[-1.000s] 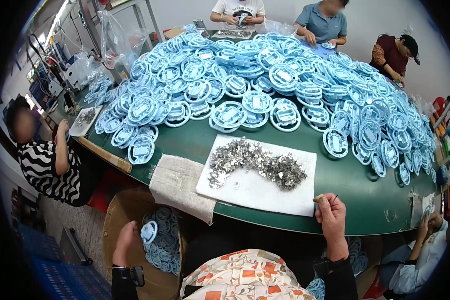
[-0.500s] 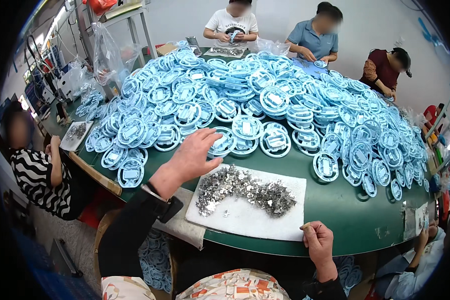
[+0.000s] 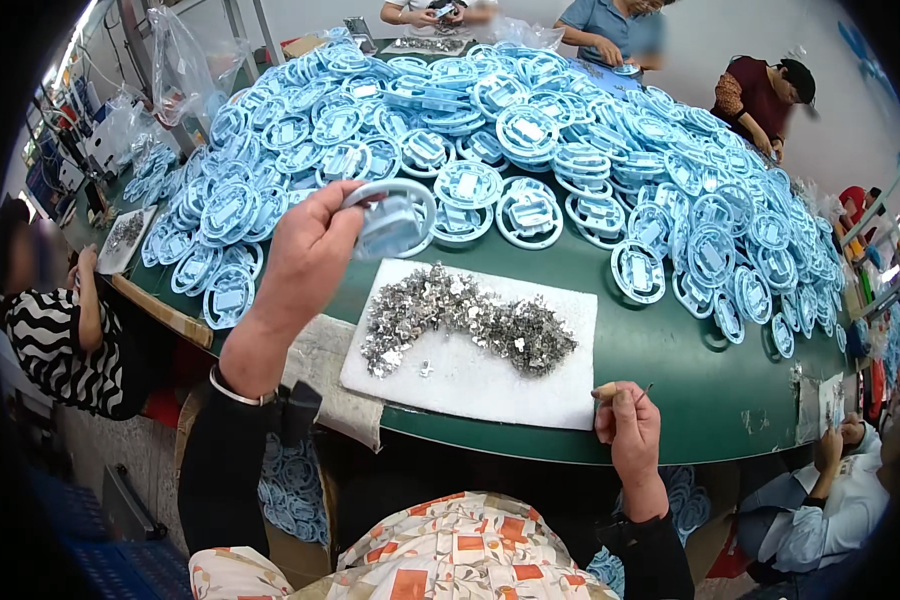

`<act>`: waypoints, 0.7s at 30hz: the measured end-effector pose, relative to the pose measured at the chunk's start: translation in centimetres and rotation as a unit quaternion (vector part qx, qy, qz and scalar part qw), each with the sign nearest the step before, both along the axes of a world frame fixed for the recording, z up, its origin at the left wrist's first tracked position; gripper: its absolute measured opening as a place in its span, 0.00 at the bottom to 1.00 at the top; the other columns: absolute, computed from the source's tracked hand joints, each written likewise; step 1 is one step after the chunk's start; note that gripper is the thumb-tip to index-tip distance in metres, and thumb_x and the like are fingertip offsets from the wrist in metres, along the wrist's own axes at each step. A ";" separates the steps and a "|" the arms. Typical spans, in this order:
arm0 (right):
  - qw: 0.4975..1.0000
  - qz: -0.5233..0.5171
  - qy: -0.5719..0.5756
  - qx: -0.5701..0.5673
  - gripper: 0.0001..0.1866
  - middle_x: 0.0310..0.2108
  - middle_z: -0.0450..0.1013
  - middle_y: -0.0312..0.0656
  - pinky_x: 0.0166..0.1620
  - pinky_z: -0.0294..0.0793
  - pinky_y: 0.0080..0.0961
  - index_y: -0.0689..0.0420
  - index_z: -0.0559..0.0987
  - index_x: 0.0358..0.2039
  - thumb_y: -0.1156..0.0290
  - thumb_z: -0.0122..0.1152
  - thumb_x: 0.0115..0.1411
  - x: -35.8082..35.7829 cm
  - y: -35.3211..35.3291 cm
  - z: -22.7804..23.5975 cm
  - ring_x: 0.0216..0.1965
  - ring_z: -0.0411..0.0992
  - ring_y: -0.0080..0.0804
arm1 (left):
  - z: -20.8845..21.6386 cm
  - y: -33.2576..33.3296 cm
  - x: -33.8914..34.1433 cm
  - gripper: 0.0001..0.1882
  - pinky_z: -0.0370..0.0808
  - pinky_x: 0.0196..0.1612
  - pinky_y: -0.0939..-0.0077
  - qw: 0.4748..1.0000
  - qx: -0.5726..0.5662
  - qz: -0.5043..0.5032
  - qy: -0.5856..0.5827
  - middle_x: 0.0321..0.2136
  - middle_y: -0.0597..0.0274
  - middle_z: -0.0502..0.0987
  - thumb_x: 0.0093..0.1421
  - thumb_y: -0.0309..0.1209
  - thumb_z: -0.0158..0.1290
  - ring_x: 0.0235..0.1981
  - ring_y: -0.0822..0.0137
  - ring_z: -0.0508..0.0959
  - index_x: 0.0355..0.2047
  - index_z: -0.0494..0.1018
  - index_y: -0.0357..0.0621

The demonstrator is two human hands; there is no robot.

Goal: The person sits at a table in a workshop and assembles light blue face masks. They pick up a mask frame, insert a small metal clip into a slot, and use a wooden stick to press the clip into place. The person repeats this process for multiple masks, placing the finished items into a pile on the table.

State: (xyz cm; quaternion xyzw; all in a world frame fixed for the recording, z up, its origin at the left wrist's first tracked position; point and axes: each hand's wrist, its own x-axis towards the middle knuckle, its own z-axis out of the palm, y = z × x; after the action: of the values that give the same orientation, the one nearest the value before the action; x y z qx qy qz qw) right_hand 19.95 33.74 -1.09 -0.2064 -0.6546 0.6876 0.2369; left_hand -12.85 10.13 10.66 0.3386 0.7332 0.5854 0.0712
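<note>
Pinching disc (image 3: 398,225), left hand (image 3: 315,240) (ten o'clock) is perhaps risking edge-grip slippage; right hand (image 3: 630,425) (four o'clock) is clasping tool (image 3: 604,392).

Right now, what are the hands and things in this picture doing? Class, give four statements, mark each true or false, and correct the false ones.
1. The left hand holds a blue disc. True.
2. The metal bits lie under the white board. False: they lie on top of it.
3. Many more discs are heaped on the green table. True.
4. The right hand is wide open and empty. False: its fingers are curled around something slim.
</note>
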 end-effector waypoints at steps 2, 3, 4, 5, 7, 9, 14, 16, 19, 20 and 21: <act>0.999 0.011 -0.039 0.010 0.18 0.24 0.70 0.30 0.25 0.62 0.13 0.62 0.79 0.44 0.60 0.47 0.78 -0.1 -0.4 0.9 0.22 0.65 0.14 | -0.7 -2.0 3.5 0.15 0.77 0.43 0.81 0.991 0.042 -0.015 -0.124 0.39 0.62 0.82 0.68 0.25 0.46 0.38 0.77 0.79 0.50 0.77 0.34; 0.998 0.012 -0.051 0.023 0.18 0.24 0.70 0.31 0.26 0.63 0.13 0.61 0.79 0.43 0.61 0.47 0.78 -0.4 -0.8 1.5 0.22 0.66 0.15 | -0.9 -2.5 5.6 0.15 0.78 0.44 0.81 0.982 0.050 -0.031 -0.179 0.39 0.62 0.82 0.68 0.25 0.46 0.39 0.77 0.79 0.50 0.77 0.34; 0.997 0.017 -0.063 0.036 0.17 0.25 0.71 0.31 0.26 0.64 0.13 0.61 0.79 0.43 0.61 0.47 0.78 -0.9 -1.4 2.0 0.22 0.67 0.15 | -1.3 -3.1 7.7 0.14 0.78 0.45 0.81 0.969 0.058 -0.044 -0.234 0.40 0.61 0.81 0.68 0.25 0.46 0.39 0.77 0.79 0.50 0.77 0.34; 0.993 0.046 -0.076 0.082 0.15 0.26 0.72 0.32 0.27 0.66 0.15 0.61 0.80 0.43 0.63 0.50 0.76 -1.6 -2.0 2.7 0.23 0.68 0.16 | -2.1 -3.8 9.4 0.14 0.78 0.44 0.81 0.962 0.044 -0.058 -0.264 0.40 0.61 0.82 0.69 0.25 0.47 0.39 0.77 0.79 0.50 0.77 0.33; 0.974 0.098 -0.103 0.177 0.10 0.28 0.73 0.34 0.29 0.71 0.17 0.61 0.81 0.44 0.68 0.56 0.73 -3.2 -3.1 4.0 0.25 0.70 0.18 | -4.1 -4.8 12.0 0.13 0.79 0.44 0.81 0.937 0.037 -0.093 -0.335 0.40 0.62 0.82 0.70 0.25 0.48 0.38 0.78 0.80 0.51 0.76 0.33; 0.940 0.144 -0.080 0.298 0.08 0.30 0.75 0.39 0.32 0.74 0.23 0.59 0.82 0.44 0.71 0.60 0.69 -5.7 -4.5 5.2 0.27 0.74 0.26 | -5.7 -5.6 13.9 0.13 0.79 0.43 0.82 0.907 0.031 -0.124 -0.401 0.40 0.62 0.82 0.71 0.26 0.50 0.38 0.77 0.80 0.51 0.76 0.33; 0.889 0.230 -0.067 0.391 0.09 0.35 0.77 0.47 0.38 0.79 0.37 0.57 0.82 0.44 0.73 0.64 0.64 -12.3 -7.5 6.0 0.35 0.79 0.47 | -8.3 -6.7 15.5 0.15 0.80 0.42 0.83 0.885 0.021 -0.138 -0.444 0.40 0.62 0.83 0.71 0.27 0.52 0.38 0.79 0.81 0.55 0.76 0.34; 0.865 0.254 -0.067 0.427 0.09 0.36 0.77 0.48 0.40 0.79 0.41 0.57 0.81 0.44 0.72 0.64 0.63 -14.4 -8.3 5.6 0.37 0.78 0.52 | -8.6 -7.2 15.3 0.16 0.80 0.43 0.83 0.882 0.050 -0.127 -0.450 0.41 0.62 0.82 0.71 0.27 0.51 0.39 0.79 0.81 0.56 0.74 0.34; 0.840 0.275 -0.087 0.460 0.07 0.34 0.77 0.48 0.40 0.78 0.44 0.58 0.80 0.40 0.72 0.64 0.61 -16.1 -8.6 4.6 0.38 0.78 0.54 | -8.6 -7.5 14.5 0.17 0.79 0.45 0.82 0.885 0.084 -0.122 -0.442 0.43 0.63 0.82 0.72 0.27 0.50 0.40 0.79 0.80 0.58 0.73 0.34; 0.831 0.283 -0.093 0.470 0.07 0.34 0.77 0.48 0.40 0.78 0.44 0.58 0.80 0.39 0.72 0.64 0.61 -16.4 -8.7 4.2 0.38 0.78 0.54 | -8.5 -7.5 14.2 0.17 0.79 0.46 0.82 0.887 0.093 -0.122 -0.436 0.43 0.63 0.82 0.72 0.26 0.49 0.41 0.79 0.80 0.58 0.72 0.34; 0.838 0.265 -0.082 0.470 0.06 0.32 0.77 0.48 0.38 0.78 0.39 0.59 0.81 0.38 0.74 0.65 0.60 -16.4 -8.6 3.8 0.35 0.78 0.52 | -8.6 -7.5 14.0 0.16 0.79 0.45 0.82 0.894 0.099 -0.123 -0.420 0.43 0.64 0.81 0.73 0.27 0.48 0.41 0.80 0.80 0.58 0.72 0.35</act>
State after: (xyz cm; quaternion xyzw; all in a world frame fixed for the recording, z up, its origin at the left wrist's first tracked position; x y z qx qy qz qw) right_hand 3.58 25.12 2.75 0.0555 -0.9458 0.3145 0.0590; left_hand 1.13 2.65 2.06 0.1541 0.5258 0.7293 0.4096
